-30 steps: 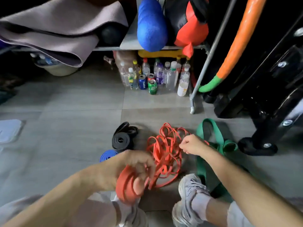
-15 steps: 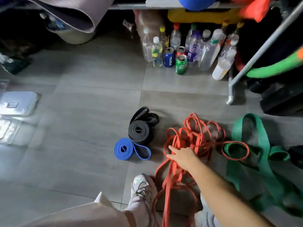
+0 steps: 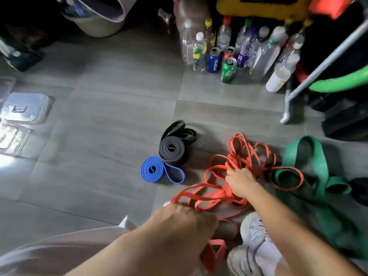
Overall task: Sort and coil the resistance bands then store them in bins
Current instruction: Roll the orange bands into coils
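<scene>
My left hand (image 3: 179, 224) has come back into the lower middle, fingers curled round a strand of the red band tangle (image 3: 247, 154), which lies on the floor (image 3: 99, 156) right of centre. My right hand (image 3: 242, 181) now clutches that tangle. I judge untangling resumes; coiling follows.

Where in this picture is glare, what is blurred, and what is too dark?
Head view: glare whitens the clear plastic lids at left; head view: the left hand gripping the tangled orange rubber bands is blurred, the coiled blue rubber band sharp; head view: the top left corner is nearly black.
</scene>
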Tool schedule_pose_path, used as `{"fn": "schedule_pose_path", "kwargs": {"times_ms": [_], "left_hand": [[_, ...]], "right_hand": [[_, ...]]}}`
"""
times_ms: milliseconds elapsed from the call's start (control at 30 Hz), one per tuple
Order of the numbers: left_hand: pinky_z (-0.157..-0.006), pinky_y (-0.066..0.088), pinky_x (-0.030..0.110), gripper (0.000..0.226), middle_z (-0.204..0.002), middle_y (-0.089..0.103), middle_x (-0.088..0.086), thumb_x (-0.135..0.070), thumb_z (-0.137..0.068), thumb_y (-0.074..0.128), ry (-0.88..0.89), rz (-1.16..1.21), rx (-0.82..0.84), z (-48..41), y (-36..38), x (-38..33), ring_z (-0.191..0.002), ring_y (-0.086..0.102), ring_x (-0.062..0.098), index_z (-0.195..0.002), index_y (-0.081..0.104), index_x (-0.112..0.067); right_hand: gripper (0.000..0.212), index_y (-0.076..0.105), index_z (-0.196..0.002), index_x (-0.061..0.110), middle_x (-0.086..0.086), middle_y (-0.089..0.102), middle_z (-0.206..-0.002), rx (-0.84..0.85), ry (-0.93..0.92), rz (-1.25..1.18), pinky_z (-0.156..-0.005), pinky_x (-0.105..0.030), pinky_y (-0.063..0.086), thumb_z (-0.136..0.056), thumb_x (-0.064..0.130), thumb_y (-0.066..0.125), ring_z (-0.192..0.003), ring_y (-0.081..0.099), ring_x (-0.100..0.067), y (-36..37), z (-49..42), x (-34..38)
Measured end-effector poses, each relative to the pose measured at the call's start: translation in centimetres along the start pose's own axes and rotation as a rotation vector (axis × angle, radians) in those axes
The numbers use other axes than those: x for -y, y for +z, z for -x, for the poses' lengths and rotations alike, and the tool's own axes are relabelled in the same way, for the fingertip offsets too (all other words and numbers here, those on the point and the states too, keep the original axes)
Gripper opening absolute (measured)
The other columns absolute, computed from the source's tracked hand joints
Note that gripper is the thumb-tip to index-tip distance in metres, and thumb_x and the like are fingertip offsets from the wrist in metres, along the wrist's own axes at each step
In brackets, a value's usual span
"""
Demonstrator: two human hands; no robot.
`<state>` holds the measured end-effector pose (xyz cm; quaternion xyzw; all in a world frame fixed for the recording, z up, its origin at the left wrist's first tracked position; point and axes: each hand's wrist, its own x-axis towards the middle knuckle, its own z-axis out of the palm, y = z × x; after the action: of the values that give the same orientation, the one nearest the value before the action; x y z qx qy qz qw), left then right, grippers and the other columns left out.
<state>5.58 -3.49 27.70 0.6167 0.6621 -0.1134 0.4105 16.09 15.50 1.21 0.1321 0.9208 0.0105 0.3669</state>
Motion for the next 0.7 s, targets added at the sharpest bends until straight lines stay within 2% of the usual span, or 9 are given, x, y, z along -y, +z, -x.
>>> {"fn": "schedule_pose_path", "kwargs": {"times_ms": [100, 200, 300, 333, 400, 467, 567, 633, 700], "left_hand": [[-0.063, 0.031, 0.027, 0.012, -0.094, 0.057, 0.0, -0.019, -0.084, 0.05, -0.038, -0.086, -0.201, 0.2, -1.1, 0.6, -0.09, 0.056, 0.024, -0.089, 0.042, -0.026], [-0.064, 0.034, 0.028, 0.011, -0.09, 0.057, -0.002, -0.017, -0.087, 0.049, -0.158, -0.172, -0.275, -0.2, -2.6, 1.2, -0.085, 0.054, 0.025, -0.088, 0.042, -0.026], [-0.062, 0.032, 0.026, 0.009, -0.071, 0.039, -0.007, -0.021, -0.089, 0.054, -0.222, -0.178, -0.317, 0.2, -4.7, 1.5, -0.071, 0.039, 0.019, -0.088, 0.046, -0.023], [-0.06, 0.033, 0.026, 0.008, -0.07, 0.041, -0.007, -0.017, -0.088, 0.055, -0.212, -0.167, -0.301, 0.0, -5.0, 1.3, -0.069, 0.039, 0.018, -0.088, 0.048, -0.02], [-0.057, 0.035, 0.026, 0.01, -0.079, 0.055, 0.001, -0.009, -0.081, 0.055, -0.166, -0.131, -0.27, -0.4, -5.4, 0.3, -0.07, 0.045, 0.02, -0.091, 0.056, -0.012], [-0.053, 0.031, 0.024, 0.015, -0.084, 0.06, 0.003, -0.014, -0.081, 0.057, -0.126, -0.105, -0.326, -0.8, -5.4, -0.6, -0.071, 0.048, 0.021, -0.096, 0.057, -0.015], [-0.067, 0.044, 0.031, 0.037, -0.095, 0.061, 0.007, -0.032, -0.081, 0.063, -0.079, -0.018, -0.503, -1.7, -5.0, -2.2, -0.087, 0.06, 0.031, -0.112, 0.046, -0.022], [-0.073, 0.045, 0.03, 0.055, -0.107, 0.064, 0.009, -0.034, -0.08, 0.068, -0.031, 0.064, -0.533, -2.7, -4.7, -3.4, -0.095, 0.061, 0.031, -0.128, 0.044, -0.021], [-0.067, 0.041, 0.025, 0.035, -0.102, 0.067, 0.009, -0.025, -0.082, 0.065, 0.025, 0.134, -0.469, -3.4, -4.5, -4.9, -0.088, 0.062, 0.024, -0.115, 0.058, -0.017]], "right_hand": [[0.029, 0.055, -0.117, 0.019, -0.005, 0.062, -0.122, -0.011, 0.049, -0.145, -0.086, -0.035, 0.046, -0.089, 0.018, 0.046, -0.114, 0.059, -0.027, -2.5, 2.0, -0.4], [0.026, 0.059, -0.109, 0.023, -0.006, 0.065, -0.114, -0.074, 0.119, -0.304, -0.074, -0.03, 0.042, -0.085, 0.027, 0.054, -0.106, 0.061, -0.027, -5.5, 4.7, -1.7], [0.02, 0.063, -0.1, 0.023, -0.005, 0.067, -0.106, -0.186, 0.184, -0.486, -0.069, -0.028, 0.039, -0.08, 0.026, 0.06, -0.099, 0.061, -0.028, -8.9, 8.4, -3.9], [0.017, 0.063, -0.095, 0.024, -0.005, 0.067, -0.102, -0.235, 0.208, -0.539, -0.068, -0.028, 0.039, -0.078, 0.027, 0.063, -0.096, 0.061, -0.027, -10.3, 10.0, -4.8], [0.01, 0.058, -0.077, 0.025, -0.004, 0.067, -0.088, -0.331, 0.25, -0.658, -0.068, -0.03, 0.043, -0.075, 0.026, 0.067, -0.088, 0.061, -0.027, -13.1, 13.4, -6.5], [0.019, 0.053, -0.067, 0.026, -0.002, 0.062, -0.075, -0.44, 0.276, -0.734, -0.071, -0.033, 0.047, -0.072, 0.023, 0.071, -0.081, 0.061, -0.027, -16.2, 17.0, -8.1], [0.015, 0.059, -0.073, 0.019, -0.007, 0.062, -0.074, -0.615, 0.25, -0.827, -0.073, -0.035, 0.047, -0.073, 0.012, 0.072, -0.076, 0.058, -0.023, -20.1, 22.0, -9.4], [0.009, 0.062, -0.074, 0.011, -0.009, 0.061, -0.071, -0.776, 0.224, -0.943, -0.066, -0.033, 0.044, -0.076, 0.01, 0.071, -0.069, 0.054, -0.019, -21.7, 24.5, -9.6], [0.013, 0.061, -0.067, 0.015, -0.002, 0.056, -0.062, -0.935, 0.23, -1.11, -0.059, -0.031, 0.04, -0.078, 0.012, 0.069, -0.061, 0.049, -0.013, -22.1, 26.3, -9.2]]}}
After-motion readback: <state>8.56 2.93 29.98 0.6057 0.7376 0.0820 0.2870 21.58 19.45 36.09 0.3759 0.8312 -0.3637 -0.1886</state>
